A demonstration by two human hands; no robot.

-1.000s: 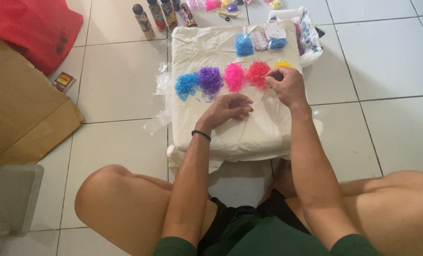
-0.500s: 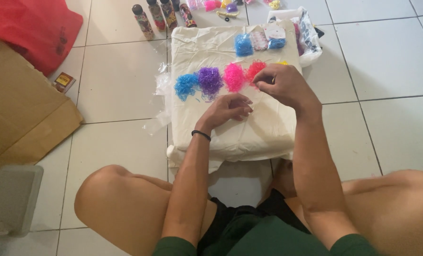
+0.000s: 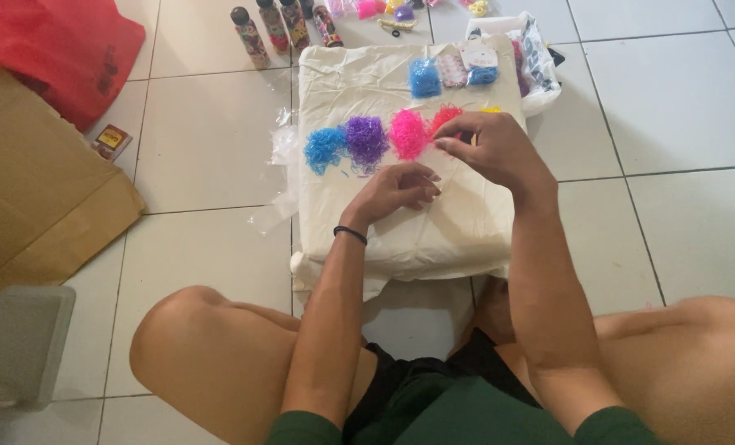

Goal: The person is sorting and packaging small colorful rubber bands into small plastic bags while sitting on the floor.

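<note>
Red bands [image 3: 445, 118] half behind right hand [image 3: 491, 150]

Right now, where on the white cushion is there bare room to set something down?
The white cushion is bare along its near edge, below the left hand and right hand, and at its far-left corner above the blue pile. The middle row is crowded: blue, purple pile, pink pile. The far-right corner holds small packets.
</note>
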